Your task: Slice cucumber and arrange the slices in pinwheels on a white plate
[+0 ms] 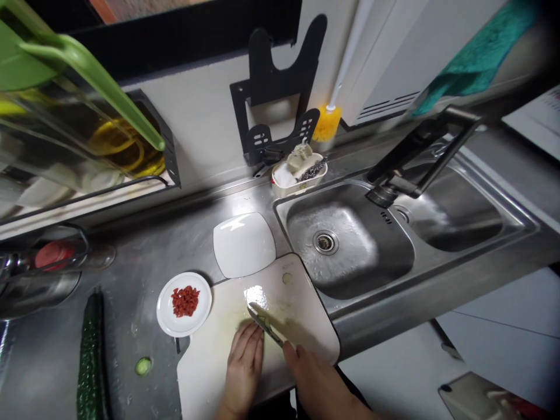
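R hand (317, 379) grip closed on knife (265, 317), blade low over cutting board (306, 291); L hand (245, 364) open, flat beside blade, prob. steadying.

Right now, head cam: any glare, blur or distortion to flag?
Head view: heavy fisheye, the sink rim bows, corners go dark. Glare on the knife blade and the white square plate. The green board and faucet are blurred.
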The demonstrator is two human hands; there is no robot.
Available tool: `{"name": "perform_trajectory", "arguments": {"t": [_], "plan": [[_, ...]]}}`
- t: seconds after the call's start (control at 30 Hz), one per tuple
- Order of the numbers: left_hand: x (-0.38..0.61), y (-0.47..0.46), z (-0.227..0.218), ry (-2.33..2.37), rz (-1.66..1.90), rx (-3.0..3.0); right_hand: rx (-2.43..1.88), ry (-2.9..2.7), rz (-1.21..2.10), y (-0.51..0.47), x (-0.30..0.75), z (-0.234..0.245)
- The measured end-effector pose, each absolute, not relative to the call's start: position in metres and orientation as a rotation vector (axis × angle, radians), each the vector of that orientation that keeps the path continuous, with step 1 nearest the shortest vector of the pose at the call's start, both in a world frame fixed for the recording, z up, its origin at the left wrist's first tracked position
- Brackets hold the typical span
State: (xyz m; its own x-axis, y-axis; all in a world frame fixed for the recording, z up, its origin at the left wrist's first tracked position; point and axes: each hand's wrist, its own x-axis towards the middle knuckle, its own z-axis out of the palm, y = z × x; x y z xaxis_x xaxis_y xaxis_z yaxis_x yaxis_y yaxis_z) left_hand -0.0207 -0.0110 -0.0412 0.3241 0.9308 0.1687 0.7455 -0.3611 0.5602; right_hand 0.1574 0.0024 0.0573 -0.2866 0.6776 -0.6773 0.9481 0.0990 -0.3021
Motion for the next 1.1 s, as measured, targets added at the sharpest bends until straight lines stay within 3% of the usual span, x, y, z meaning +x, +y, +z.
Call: {"name": "perform_trajectory", "arguments": {"t": [0.63, 1.1], "plan": [[-0.019, -0.009, -0.038, 1.492, 0.687, 2.195, 1.740, 1.987, -1.154, -0.005, 0.162, 0.022], [-0.018, -0.008, -0.036, 1.528, 0.738, 2.193, 1.702, 2.014, -1.026, -0.017, 0.171, 0.059]]}}
